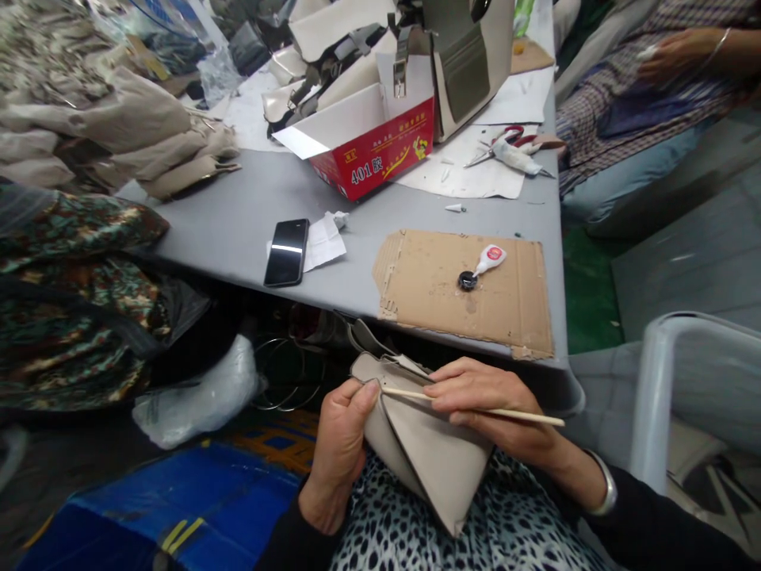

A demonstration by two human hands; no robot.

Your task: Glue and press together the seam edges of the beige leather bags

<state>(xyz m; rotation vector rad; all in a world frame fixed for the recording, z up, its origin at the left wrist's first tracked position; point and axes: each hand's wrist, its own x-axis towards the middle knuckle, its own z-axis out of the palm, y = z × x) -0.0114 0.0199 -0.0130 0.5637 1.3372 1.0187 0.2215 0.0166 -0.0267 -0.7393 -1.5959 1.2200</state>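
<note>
Hands work low in the lap, below the edge of the grey worktop [250,206]. The left hand [340,444] has its grip closed on the edge of a folded beige leather piece [431,460], thumb pressed on top of the fold. The right hand [484,404] pinches a thin wooden stick [511,412], its tip lying across the leather near the left thumb. The leather piece rests on a spotted black-and-white garment over the person's knees.

On the worktop stands a red cardboard box [374,155] with white flaps open; beige bag parts with straps and a metal buckle are stacked in it and lean out behind. A finished beige bag [469,63] stands just beside the box. Nearer the person lies a sheet of brown cardboard [511,305] bearing a small white glue bottle [488,258] and its black cap [467,280], the nozzle touching the cap. A black phone [287,251] lies on a scrap of white paper [324,240]. Red-handled scissors [502,143] lie on white sheets at the far side. Beige leather pieces [119,135] are heaped at the left end. Another person in a checked shirt [618,87] sits at the right. A blue bag [178,507] lies on the floor.
</note>
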